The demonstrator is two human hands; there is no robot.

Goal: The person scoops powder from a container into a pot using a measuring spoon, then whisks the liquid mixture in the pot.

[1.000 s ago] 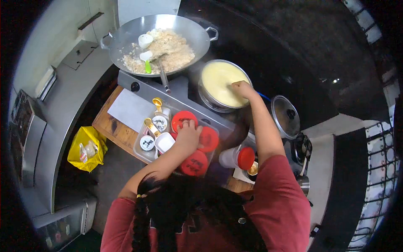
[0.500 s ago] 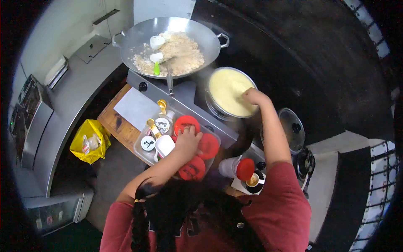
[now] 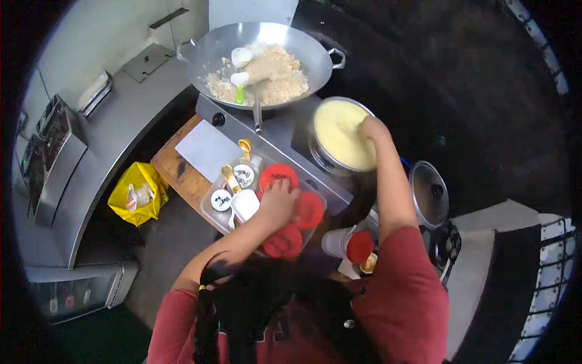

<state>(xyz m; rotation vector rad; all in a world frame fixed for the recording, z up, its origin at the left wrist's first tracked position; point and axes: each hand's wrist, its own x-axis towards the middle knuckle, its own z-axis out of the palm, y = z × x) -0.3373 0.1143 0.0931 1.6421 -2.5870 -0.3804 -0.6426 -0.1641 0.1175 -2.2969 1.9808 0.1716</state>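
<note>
Right grip (image 3: 373, 128) now farther back, yellow liquid (image 3: 339, 132) beneath

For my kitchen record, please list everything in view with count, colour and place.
Wok: 1, silver, on stove
Food heap: 1, pale, in wok
Cup: 1, white, in wok
Spoon: 1, white and green, in wok
Utensil: 1, grey, in wok
Stove: 1, grey, under wok
Pot: 1, silver, right of wok
Mixture: 1, yellow, in pot
Tub: 1, clear, before stove
Lids: at least 3, red, in tub
Jars: 2, white lids, in tub
Scoops: 2, yellow, by jars
Container: 1, white, in tub
Sheet: 1, white, on brown table
Outer jar: 1, red lid, beside tub
Round lid: 1, grey, right of pot
Bag: 1, yellow, left of table
Left hand: 1, bare, on lids
Right hand: 1, bare, at pot
</note>
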